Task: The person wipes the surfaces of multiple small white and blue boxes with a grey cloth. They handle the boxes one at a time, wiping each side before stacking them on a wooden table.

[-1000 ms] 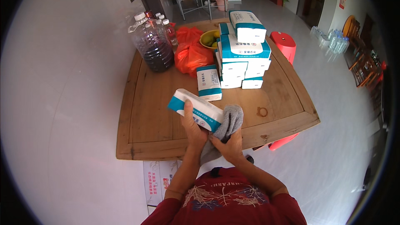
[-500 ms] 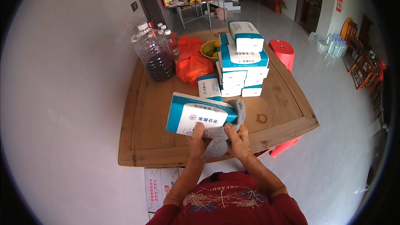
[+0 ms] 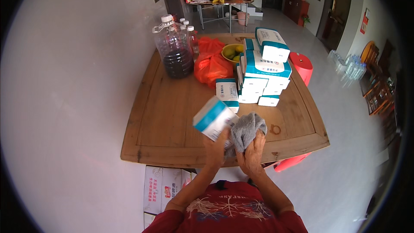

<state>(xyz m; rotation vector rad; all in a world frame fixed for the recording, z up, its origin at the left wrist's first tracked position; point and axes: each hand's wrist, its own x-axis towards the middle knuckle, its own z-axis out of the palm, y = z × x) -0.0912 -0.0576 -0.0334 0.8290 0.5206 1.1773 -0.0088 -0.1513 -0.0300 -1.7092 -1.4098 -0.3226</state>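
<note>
My left hand (image 3: pixel 216 146) grips a teal-and-white tissue pack (image 3: pixel 214 117), held tilted above the near part of the wooden table (image 3: pixel 172 123). In my right hand (image 3: pixel 252 155) is a bunched grey cloth (image 3: pixel 248 130), pressed by the fingers against the right end of the pack. The cloth hides that end and some of the fingers. Just beyond them a single tissue pack (image 3: pixel 227 92) lies flat. To its right rises a stack of similar packs (image 3: pixel 265 67), with one more pack (image 3: pixel 273 44) lying across the top.
Behind the single pack sit an orange-red plastic bag (image 3: pixel 212 67) and a yellow bowl of fruit (image 3: pixel 233 52). A large jug of dark liquid (image 3: pixel 176 56) stands at the left by the wall. A red stool (image 3: pixel 302 65) is past the right edge; a printed carton (image 3: pixel 161 190) lies below.
The pack has swung from nearly level to a steeper tilt. The cloth has been bunched up over its right end, with my right hand turned behind it. The view has shifted slightly.
</note>
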